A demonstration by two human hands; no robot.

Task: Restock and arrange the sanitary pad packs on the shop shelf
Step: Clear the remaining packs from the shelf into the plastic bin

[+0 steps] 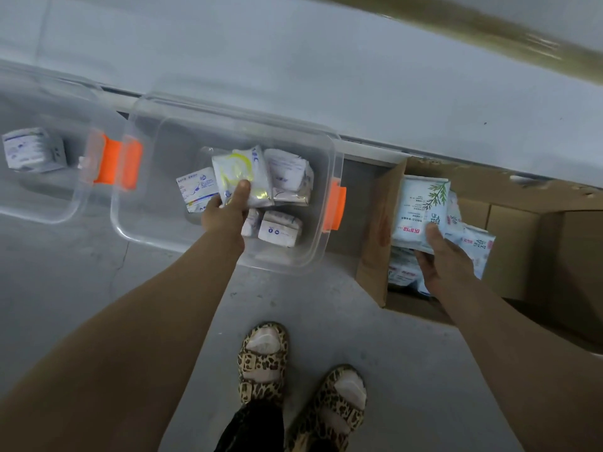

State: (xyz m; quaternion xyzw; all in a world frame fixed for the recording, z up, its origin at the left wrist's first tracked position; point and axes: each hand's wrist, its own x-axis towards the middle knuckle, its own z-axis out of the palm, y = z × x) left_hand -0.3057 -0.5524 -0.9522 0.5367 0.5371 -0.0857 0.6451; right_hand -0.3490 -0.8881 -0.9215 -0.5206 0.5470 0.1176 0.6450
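My left hand [226, 213] grips a white pad pack with a yellow ring print [241, 172], thumb on top, over a clear plastic bin [137, 220] with orange latches. Several white pad packs [288, 177] lie in that bin. My right hand [445, 256] holds a pale blue pad pack with a green leaf print [419, 210] above an open cardboard box [375, 256] on the right. More blue packs [473, 246] lie in the box under my hand.
A second clear bin [42, 210] at the left holds one white pack [32, 153]. A white shelf edge [326, 79] runs across the top. My feet in leopard-print sandals [264, 360] stand on the grey floor below the bins.
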